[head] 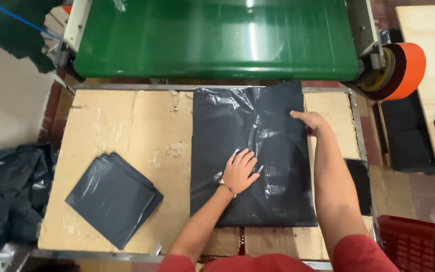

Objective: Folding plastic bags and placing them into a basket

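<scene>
Left hand [240, 170] presses flat, fingers spread, on the middle of a black plastic bag [273, 201]; right hand [312, 121], open, touches its right edge farther up; bag's long axis runs away from the person on the cardboard-topped table [122, 121]

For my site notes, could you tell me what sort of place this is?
Probably a plastic-bag making workshop: a green conveyor belt feeds a cardboard-covered table, with a flat black plastic bag and a folded stack.

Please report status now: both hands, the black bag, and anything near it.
Left hand flat on black plastic bag. Right hand on its right edge. Bag flat on cardboard top. Folded bag stack apart, left.
</scene>
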